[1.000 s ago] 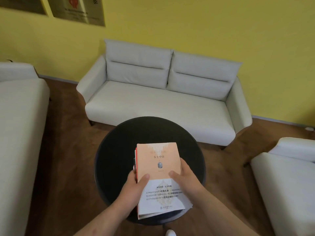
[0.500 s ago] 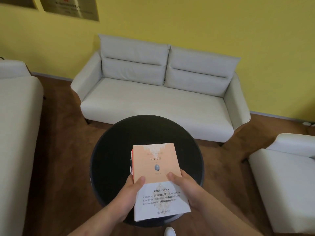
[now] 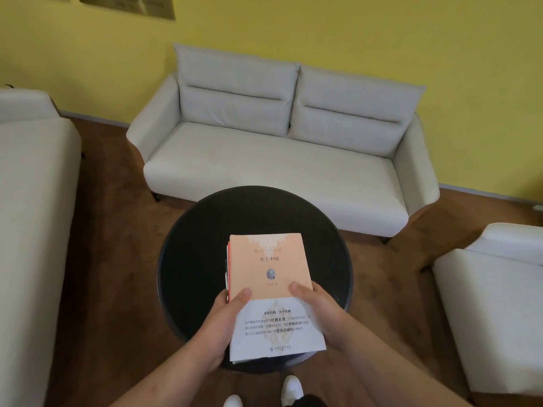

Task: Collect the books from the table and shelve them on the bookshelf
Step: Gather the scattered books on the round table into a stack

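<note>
Both hands hold a stack of books over the round black table. The left hand clasps the stack's left edge, thumb on the top cover, remaining fingers hidden beneath. The right hand does the same on the right edge, thumb on top, other fingers out of sight under the stack. Both are closed around the books, approx. at the line where the top cover's peach part meets its white band.

Hard to tell: how many books are in the stack. Only the top book shows fully; below it, thin red and white edges peek out at the left, w/ no clear count. Whether the stack's underside touches the table or is lifted clear of it can't be seen. The small print on the white band is mostly illegible; the small portrait on the cover is blurred. No bookshelf in view.

Beyond the grip, across the table, stands a pale two-seat sofa against the yellow wall. Left of the hands a second pale seat is cut off by the frame edge; right of them a third seat is also cut off. A framed picture is cropped at the top. Near the bottom edge, white shoes show partly.

Vs. 0.5 s ago: grip unchanged, thumbs in the same spots; the stack sits at about the same place over the table, the view shifted only slightly.
</note>
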